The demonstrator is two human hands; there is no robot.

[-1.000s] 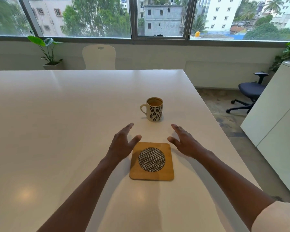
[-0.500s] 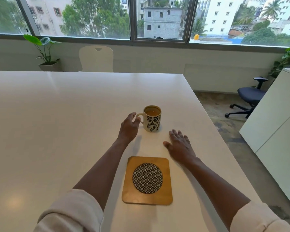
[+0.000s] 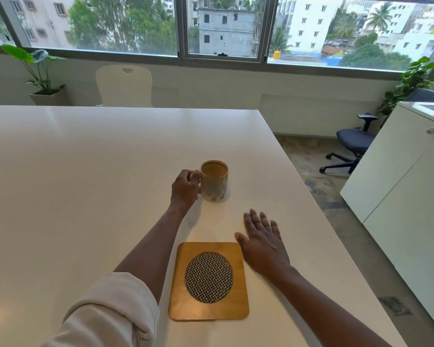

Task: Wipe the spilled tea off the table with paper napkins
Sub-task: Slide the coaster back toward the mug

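the left hand (image 3: 185,189) reached forward on a nearly straight arm, its fingers curled round the handle of the mug (image 3: 214,181), sleeve rolled above the elbow. the right hand (image 3: 262,242) lay palm down, fingers straight and slightly spread, forearm angled in from the right.

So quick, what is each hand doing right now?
Left hand: fingers curled round the handle of the mug, gripping it.
Right hand: open, flat on the table, holding nothing.
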